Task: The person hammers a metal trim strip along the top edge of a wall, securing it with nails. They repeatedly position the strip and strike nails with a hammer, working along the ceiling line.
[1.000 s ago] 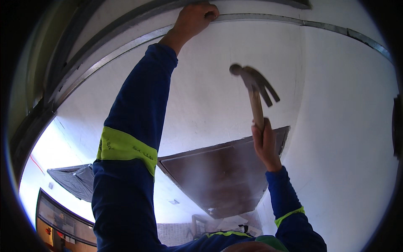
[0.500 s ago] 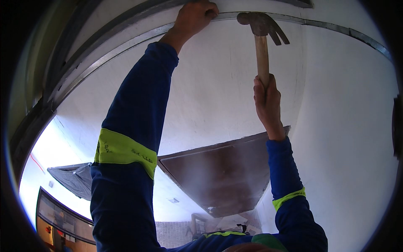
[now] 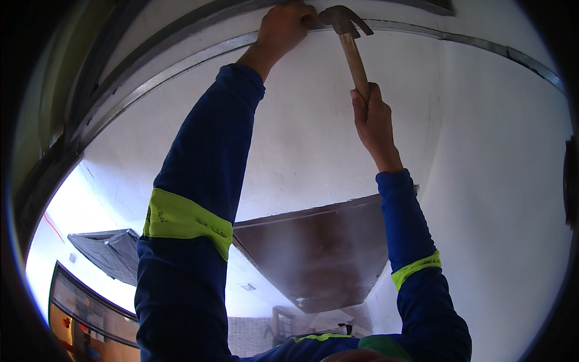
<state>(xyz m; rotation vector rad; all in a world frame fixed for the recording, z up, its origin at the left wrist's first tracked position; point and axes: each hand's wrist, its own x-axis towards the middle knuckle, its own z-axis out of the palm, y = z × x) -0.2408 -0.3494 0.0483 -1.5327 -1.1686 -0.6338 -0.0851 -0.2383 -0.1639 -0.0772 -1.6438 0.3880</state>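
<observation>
My right hand (image 3: 375,127) is wrapped round the wooden handle of a claw hammer (image 3: 352,57). Its dark metal head is beside the fingers of my left hand (image 3: 284,27); whether it touches anything cannot be made out. The left hand is closed, fingertips pinched together against a thin metal strip (image 3: 416,28) running along the white wall (image 3: 325,133). Whatever those fingers hold is hidden or too small to see. Both arms are raised, in blue sleeves with yellow-green bands.
Beyond my arms is a dark brown door panel (image 3: 319,253). A dark frame (image 3: 72,142) curves along the left side. At lower left are a dark cloth-like covering (image 3: 111,250) and a framed glass panel (image 3: 90,311). Another white wall (image 3: 500,181) stands at right.
The hammer has swung left and slightly up, its head now close to my left hand. My right hand moved up and left with it; the left shifted slightly right, still closed.
</observation>
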